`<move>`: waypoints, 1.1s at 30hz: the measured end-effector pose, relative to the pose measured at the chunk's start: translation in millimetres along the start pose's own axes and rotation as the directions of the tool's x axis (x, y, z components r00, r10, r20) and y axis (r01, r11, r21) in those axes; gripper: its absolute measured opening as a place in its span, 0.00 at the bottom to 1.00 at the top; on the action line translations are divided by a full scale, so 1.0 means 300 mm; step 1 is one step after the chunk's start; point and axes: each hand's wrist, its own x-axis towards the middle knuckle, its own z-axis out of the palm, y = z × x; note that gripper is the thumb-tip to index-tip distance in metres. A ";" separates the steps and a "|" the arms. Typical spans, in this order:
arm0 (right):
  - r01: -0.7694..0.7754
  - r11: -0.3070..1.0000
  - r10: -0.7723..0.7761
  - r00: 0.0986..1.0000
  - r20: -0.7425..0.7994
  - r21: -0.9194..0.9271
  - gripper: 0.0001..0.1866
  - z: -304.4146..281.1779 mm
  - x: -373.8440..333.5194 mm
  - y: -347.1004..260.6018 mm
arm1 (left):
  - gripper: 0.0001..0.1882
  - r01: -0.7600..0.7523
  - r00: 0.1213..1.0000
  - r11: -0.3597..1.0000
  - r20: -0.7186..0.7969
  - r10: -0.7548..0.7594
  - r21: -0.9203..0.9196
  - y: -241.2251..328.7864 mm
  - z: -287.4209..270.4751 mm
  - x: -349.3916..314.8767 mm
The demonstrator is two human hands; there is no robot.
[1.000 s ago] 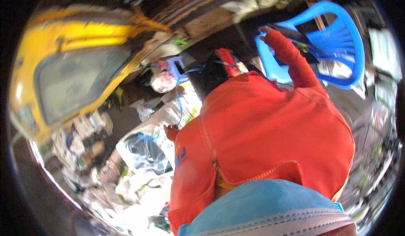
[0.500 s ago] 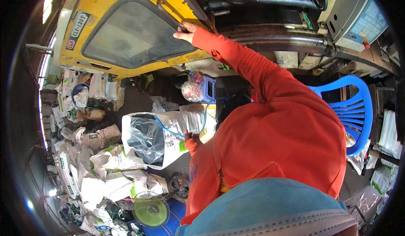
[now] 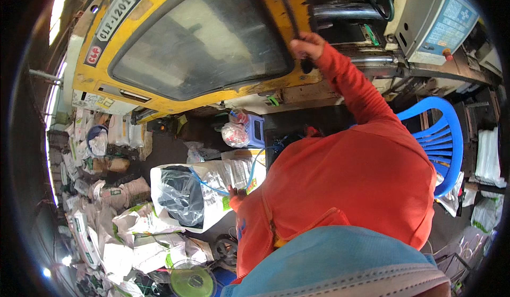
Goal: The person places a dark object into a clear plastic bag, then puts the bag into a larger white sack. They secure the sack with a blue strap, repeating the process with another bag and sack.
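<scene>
My right hand [image 3: 309, 47] is closed around the dark bar handle [image 3: 287, 11] on a yellow machine door [image 3: 207, 96]. A large, dusty window [image 3: 199, 42] fills much of that door. The red sleeve of my right arm reaches up and across the machine's front. Low beside my body, my left hand [image 3: 237, 193] is small and partly covered by its sleeve. It is close to a blue strap [image 3: 208, 186] over a white sack [image 3: 213, 212] that holds a black, plastic-wrapped bundle [image 3: 181, 197]. Whether its fingers grip the strap is unclear.
A blue plastic chair [image 3: 451, 137] stands at the right, below a grey control box [image 3: 419, 23]. A small purple-blue stool [image 3: 256, 131] bears a bag of pale pieces. Stacked white sacks [image 3: 87, 222] fill the left, with a green-bladed fan [image 3: 192, 282] near the lower edge.
The yellow door has moved right with my right hand on its handle, covering more of the machine's opening. My left hand remains low beside the sack.
</scene>
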 end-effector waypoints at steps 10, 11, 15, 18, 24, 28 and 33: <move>0.147 0.923 -0.353 0.694 -0.628 -0.356 0.26 -0.515 -0.322 -0.196 | 0.15 -0.031 0.994 0.992 0.097 0.043 -0.123 -0.007 0.102 0.004; 0.079 0.861 -0.465 0.522 -0.715 -0.502 0.29 -0.558 -0.343 -0.196 | 0.14 -0.037 0.991 0.993 0.120 0.050 -0.109 -0.010 0.114 0.003; -0.308 0.315 -0.884 0.248 -0.396 -0.898 0.15 -0.814 -0.424 -0.226 | 0.14 0.009 0.996 0.997 0.085 -0.002 -0.082 0.010 0.164 0.010; -0.320 0.336 -0.919 0.092 -0.382 -0.886 0.11 -1.039 -0.484 -0.229 | 0.14 -0.048 0.996 0.998 0.075 0.045 0.042 0.032 0.181 0.013; -0.615 -0.252 -0.952 0.295 0.079 -0.747 0.15 -1.132 -0.518 -0.226 | 0.13 -0.077 0.996 0.991 0.038 0.082 -0.113 -0.011 0.176 -0.003; -0.329 0.331 -0.940 -0.193 -0.280 -0.885 0.15 -0.761 -0.429 -0.292 | 0.18 -0.643 0.729 0.461 0.304 0.614 0.611 -0.047 0.126 -0.070; 0.063 0.055 -0.900 0.435 -0.022 -0.996 0.14 -0.171 -0.166 -0.227 | 0.17 -0.647 0.678 0.522 0.106 0.728 0.556 0.008 0.173 -0.242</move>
